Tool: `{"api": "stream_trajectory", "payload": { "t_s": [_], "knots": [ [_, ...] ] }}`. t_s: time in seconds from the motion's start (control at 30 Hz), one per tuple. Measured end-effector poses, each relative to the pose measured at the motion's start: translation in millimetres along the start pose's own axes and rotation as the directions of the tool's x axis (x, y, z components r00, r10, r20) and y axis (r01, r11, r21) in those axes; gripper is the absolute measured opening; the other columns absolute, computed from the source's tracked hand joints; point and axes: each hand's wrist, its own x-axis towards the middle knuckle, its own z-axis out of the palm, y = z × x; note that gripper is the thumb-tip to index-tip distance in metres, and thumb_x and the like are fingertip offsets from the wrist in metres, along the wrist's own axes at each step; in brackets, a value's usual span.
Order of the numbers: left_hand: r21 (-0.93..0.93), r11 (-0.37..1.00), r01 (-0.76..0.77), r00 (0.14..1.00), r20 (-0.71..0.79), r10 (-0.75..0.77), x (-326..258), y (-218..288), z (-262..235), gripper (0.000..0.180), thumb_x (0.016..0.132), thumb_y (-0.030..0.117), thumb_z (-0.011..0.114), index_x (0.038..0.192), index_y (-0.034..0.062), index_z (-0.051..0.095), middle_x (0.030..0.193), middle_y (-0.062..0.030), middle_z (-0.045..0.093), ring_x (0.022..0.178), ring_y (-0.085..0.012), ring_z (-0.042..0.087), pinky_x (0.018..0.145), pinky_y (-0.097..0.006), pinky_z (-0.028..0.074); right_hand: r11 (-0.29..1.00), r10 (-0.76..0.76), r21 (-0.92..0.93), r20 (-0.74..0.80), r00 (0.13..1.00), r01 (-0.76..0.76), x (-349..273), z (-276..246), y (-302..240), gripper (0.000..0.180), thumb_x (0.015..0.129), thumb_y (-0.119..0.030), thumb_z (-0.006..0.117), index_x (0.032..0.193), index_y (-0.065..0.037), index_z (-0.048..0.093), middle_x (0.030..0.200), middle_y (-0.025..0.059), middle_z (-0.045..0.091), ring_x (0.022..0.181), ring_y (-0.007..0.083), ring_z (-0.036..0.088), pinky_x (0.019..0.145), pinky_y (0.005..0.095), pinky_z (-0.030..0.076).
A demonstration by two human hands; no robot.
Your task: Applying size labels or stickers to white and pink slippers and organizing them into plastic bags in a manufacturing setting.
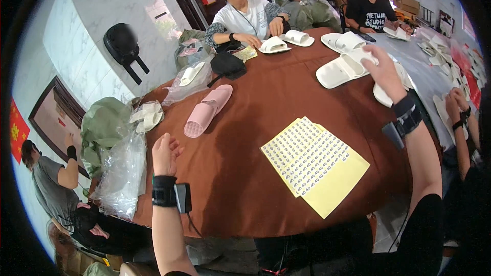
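Note:
My right hand (382, 71) reaches to the far right of the table, with its fingers and thumb curled at the strap of a white slide slipper (335, 73). Another white slipper (347, 42) lies just beyond it, and one more (382, 94) sits partly behind my wrist. Over the left side of the table is my left hand (166, 154), palm turned inward, its fingers loosely bent with nothing in them. A pink slipper (208, 111) lies close beyond that hand. Between my arms, yellow-backed sticker sheets (317, 163) overlap on the brown cloth.
The brown-covered table (235, 168) curves around me. Clear plastic bags (123, 174) and white slippers (148, 116) lie at its left edge, near a black cap-like item (227, 66). Across sits a person (250, 15) touching white slippers (275, 45). Co-workers' hands (455, 105) are at right.

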Motion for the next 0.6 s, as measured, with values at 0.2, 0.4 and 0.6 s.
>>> {"api": "stream_trajectory", "payload": {
  "t_s": [0.2, 0.4, 0.6],
  "knots": [
    [-0.057, 0.947, 0.315, 0.929, -0.186, -0.32, 57.5, -48.7, 17.1, 0.039, 0.09, 0.031, 0.057, 0.114, 0.0013, 0.047, 0.106, -0.0145, 0.05, 0.089, -0.0274, 0.052, 0.073, -0.047, 0.046, 0.95, 0.057, 0.29, 0.204, 0.977, -0.117, -28.8, 9.4, -42.7, 0.022, 0.083, -0.009, 0.06, 0.104, -0.003, 0.06, 0.102, 0.0059, 0.062, 0.1, 0.0152, 0.057, 0.082, 0.0281, 0.046],
    [-0.04, 0.936, 0.349, 0.933, -0.073, -0.351, 87.8, -83.2, 21.1, 0.029, 0.091, 0.026, 0.055, 0.109, 0.0028, 0.057, 0.099, -0.0108, 0.059, 0.085, -0.0254, 0.055, 0.078, -0.047, 0.046, 0.876, 0.025, 0.463, 0.231, 0.973, -0.133, -51.2, 20.9, -56.8, 0.015, 0.086, -0.003, 0.058, 0.101, -0.001, 0.061, 0.097, 0.0028, 0.063, 0.089, 0.0093, 0.058, 0.079, 0.0246, 0.046],
    [-0.151, 0.935, 0.32, 0.933, -0.123, -0.339, 100.2, -92.9, 34.5, 0.028, 0.09, 0.008, 0.049, 0.117, 0.0024, 0.052, 0.109, -0.0131, 0.059, 0.095, -0.0299, 0.058, 0.079, -0.048, 0.049, 0.864, 0.151, 0.401, 0.368, 0.918, -0.303, -56.4, 25.4, -45.5, 0.013, 0.089, -0.004, 0.056, 0.1, -0.002, 0.063, 0.091, 0.0003, 0.063, 0.08, 0.0068, 0.056, 0.073, 0.0219, 0.046]
  ]
}}
